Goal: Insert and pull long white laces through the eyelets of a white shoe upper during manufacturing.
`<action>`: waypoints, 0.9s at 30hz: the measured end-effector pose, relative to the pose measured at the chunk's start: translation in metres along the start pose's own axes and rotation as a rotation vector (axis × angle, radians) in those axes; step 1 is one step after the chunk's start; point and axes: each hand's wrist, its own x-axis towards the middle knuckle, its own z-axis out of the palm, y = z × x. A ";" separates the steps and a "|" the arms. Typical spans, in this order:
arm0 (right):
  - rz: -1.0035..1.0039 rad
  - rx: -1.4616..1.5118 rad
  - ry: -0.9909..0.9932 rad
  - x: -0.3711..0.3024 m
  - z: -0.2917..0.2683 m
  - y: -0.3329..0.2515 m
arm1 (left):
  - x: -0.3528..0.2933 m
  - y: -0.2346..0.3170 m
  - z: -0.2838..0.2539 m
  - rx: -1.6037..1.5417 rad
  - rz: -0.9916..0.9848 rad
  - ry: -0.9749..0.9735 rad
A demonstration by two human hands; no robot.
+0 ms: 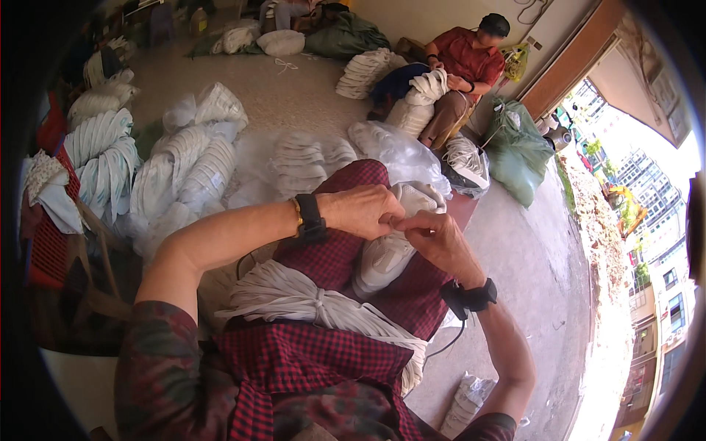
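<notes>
My left hand (362, 211) and my right hand (441, 244) meet above my lap, fingertips pinched close together. Whatever lies between the fingers is too small or hidden to make out. Right behind and below them, a stack of white shoe uppers (384, 266) stands between my knees, its top one (419, 197) partly covered by my fingers. Across my lap, over a red and black checked apron (301, 360), lies a thick bundle of white shoelaces (276, 294), tied near its middle.
Ahead and left, piles of white shoe uppers (191, 173) lie on clear plastic. A red crate (53, 250) stands at far left. Another person (471, 62) sits ahead, handling a stack of uppers. Nearby is a green sack (515, 151). A wrapped bundle (468, 404) lies at lower right.
</notes>
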 end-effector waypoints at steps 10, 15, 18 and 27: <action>0.085 -0.036 -0.033 0.005 0.001 0.000 | -0.004 -0.009 -0.004 -0.128 0.018 0.030; 0.077 -0.060 0.018 0.004 0.002 0.003 | -0.004 -0.014 0.001 -0.008 0.045 0.132; 0.068 -0.060 0.051 0.003 0.004 0.006 | -0.008 -0.010 0.005 -0.011 0.151 0.171; 0.092 -0.045 -0.008 -0.003 -0.002 0.003 | -0.002 0.002 0.007 -0.040 0.139 0.152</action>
